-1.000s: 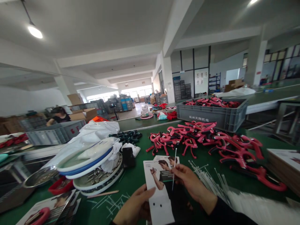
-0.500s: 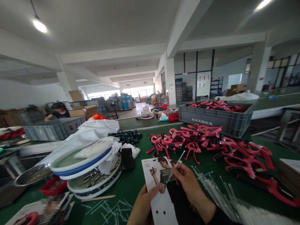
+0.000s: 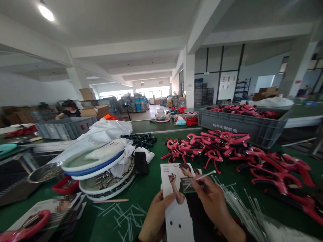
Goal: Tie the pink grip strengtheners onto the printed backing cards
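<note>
My left hand [image 3: 156, 218] grips the lower left edge of a printed white card [image 3: 176, 218] with two small holes in its lower part. My right hand [image 3: 214, 205] pinches a thin white cable tie [image 3: 202, 177], which lies across the card's upper part and points up to the right. Just right of my right hand lies a loose heap of white cable ties [image 3: 239, 205] on the green bench. Beyond the card spreads a pile of pink and black plastic spring clamps [image 3: 222, 148], not touching either hand.
A grey crate of clamps [image 3: 242, 124] stands behind the pile. To the left are stacked round trays with metal parts [image 3: 107, 183], white plastic sheeting [image 3: 108, 129], a steel bowl [image 3: 45, 172], and a red tray [image 3: 66, 185]. A person [image 3: 69, 111] works far back left.
The cable tie has swung from nearly upright to a low slant pointing right. The card has shifted slightly right and upward with my hands. The whole view has turned, moving the background.
</note>
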A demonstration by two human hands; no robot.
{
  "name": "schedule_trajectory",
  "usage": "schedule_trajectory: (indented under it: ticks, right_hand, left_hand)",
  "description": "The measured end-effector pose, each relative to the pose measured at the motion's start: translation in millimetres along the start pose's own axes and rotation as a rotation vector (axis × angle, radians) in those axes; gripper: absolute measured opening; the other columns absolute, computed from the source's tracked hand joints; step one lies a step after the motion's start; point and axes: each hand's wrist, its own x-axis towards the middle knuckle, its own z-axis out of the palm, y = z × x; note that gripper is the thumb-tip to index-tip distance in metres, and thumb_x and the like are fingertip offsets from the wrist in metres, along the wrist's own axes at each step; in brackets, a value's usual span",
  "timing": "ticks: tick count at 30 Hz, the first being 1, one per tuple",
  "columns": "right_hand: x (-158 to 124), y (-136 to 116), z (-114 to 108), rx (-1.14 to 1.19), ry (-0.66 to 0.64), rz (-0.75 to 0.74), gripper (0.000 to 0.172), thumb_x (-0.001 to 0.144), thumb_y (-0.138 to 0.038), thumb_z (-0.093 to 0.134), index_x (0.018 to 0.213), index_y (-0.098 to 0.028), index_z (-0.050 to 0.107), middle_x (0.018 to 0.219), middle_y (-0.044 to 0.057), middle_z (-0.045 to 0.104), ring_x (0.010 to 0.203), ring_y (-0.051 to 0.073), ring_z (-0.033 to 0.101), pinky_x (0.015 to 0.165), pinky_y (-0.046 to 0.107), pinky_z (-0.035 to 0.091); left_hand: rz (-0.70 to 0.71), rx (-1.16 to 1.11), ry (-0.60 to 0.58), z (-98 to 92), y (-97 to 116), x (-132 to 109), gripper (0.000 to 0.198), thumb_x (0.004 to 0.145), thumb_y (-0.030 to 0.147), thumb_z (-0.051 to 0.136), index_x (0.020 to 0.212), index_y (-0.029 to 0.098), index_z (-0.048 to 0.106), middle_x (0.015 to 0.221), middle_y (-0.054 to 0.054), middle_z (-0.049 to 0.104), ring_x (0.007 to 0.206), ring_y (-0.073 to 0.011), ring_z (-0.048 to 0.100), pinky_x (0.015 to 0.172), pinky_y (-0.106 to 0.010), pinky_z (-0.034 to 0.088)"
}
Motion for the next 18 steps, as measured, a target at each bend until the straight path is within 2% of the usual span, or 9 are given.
schedule_trajectory:
  ticks: [4,7,10,13,18]
  right_hand:
    - [-6.1,3.5,-6.3,-0.126,-0.016,-0.194,0.010,0.085,-0.026,0.052,0.084,-0.020,0.060,0.078,0.002,0.064,0.070,0.015,0.061,0.063,0.024,0.048]
    - [-7.0,-0.8,-11.2,-0.173,-0.043,-0.362,0.007,0.084,-0.019,0.053,0.088,-0.021,0.059,0.083,0.003,0.066,0.078,0.016,0.062,0.071,0.026,0.050]
    - [-7.2,-11.2,-14.9,-0.207,-0.100,-0.504,0.011,0.084,-0.014,0.052,0.089,-0.022,0.058,0.081,0.002,0.066,0.077,0.015,0.062,0.071,0.026,0.051]
    - [-7.9,-21.9,-18.9,-0.228,-0.077,-0.587,0.013,0.085,-0.012,0.050,0.092,-0.021,0.057,0.081,0.002,0.066,0.077,0.014,0.063,0.071,0.025,0.052]
    - [-9.5,-31.3,-25.1,-0.278,-0.072,-0.676,0.015,0.084,-0.011,0.050,0.094,-0.021,0.056,0.081,0.003,0.067,0.075,0.014,0.064,0.070,0.024,0.053]
  left_hand:
    - [-0.024,-0.035,0.078,-1.1,0.0,-1.1,0.033,0.055,0.028,0.077,0.080,0.012,0.062,0.067,-0.005,0.066,0.055,-0.0161,0.058,0.059,-0.028,0.042]
    - [-0.017,-0.063,0.083,-0.8,0.8,-2.5,0.029,0.057,0.025,0.075,0.078,0.012,0.061,0.067,-0.005,0.066,0.056,-0.0160,0.058,0.059,-0.027,0.042]
    - [0.004,-0.098,0.046,0.6,2.4,-3.8,0.026,0.060,0.024,0.073,0.079,0.012,0.061,0.068,-0.005,0.066,0.058,-0.0167,0.058,0.059,-0.028,0.043]
    - [0.022,-0.133,-0.003,2.4,4.1,-4.6,0.024,0.062,0.026,0.072,0.079,0.012,0.061,0.068,-0.005,0.066,0.059,-0.0169,0.058,0.060,-0.028,0.043]
    - [-0.020,-0.129,0.081,2.7,3.7,-4.1,0.029,0.063,0.030,0.073,0.084,0.012,0.064,0.070,-0.006,0.068,0.061,-0.0189,0.061,0.062,-0.029,0.045]
